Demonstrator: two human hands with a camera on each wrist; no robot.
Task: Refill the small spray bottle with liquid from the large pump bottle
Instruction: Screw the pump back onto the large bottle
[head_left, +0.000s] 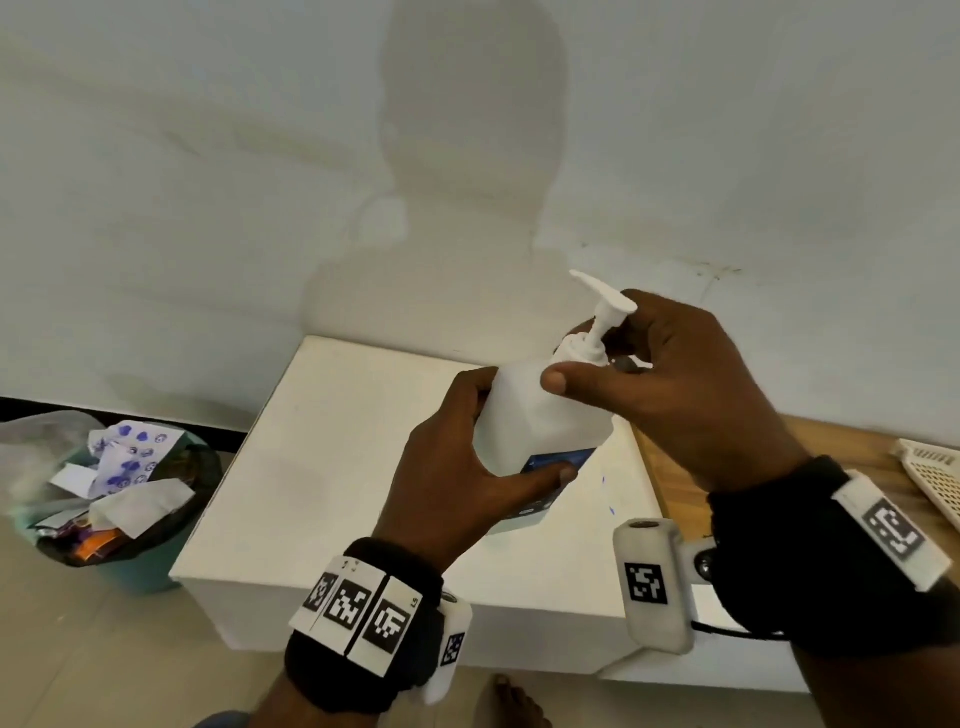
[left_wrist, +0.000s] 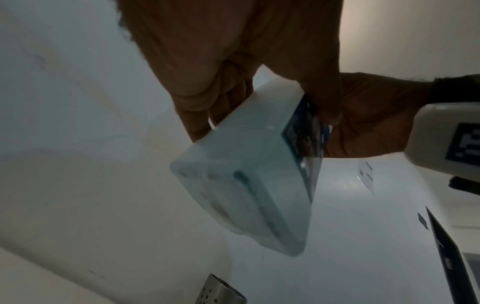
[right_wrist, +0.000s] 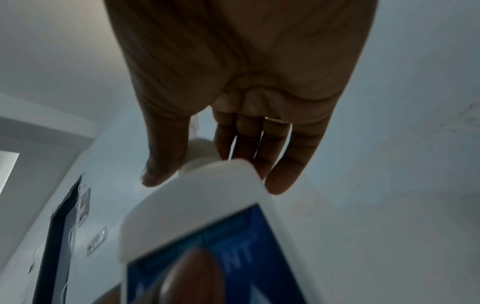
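The large white pump bottle with a blue label is lifted and tilted above the white table. My left hand grips its body, thumb across the label, fingers on the far side. My right hand curls round the collar under the pump head, thumb on the shoulder. In the left wrist view the bottle's base faces the camera below the left hand. In the right wrist view the right hand brackets the collar above the bottle. No small spray bottle is in view.
A green bin full of paper waste stands on the floor to the left of the table. A wooden surface with a cream basket lies to the right. The wall is close behind. A perforated metal cylinder shows low in the left wrist view.
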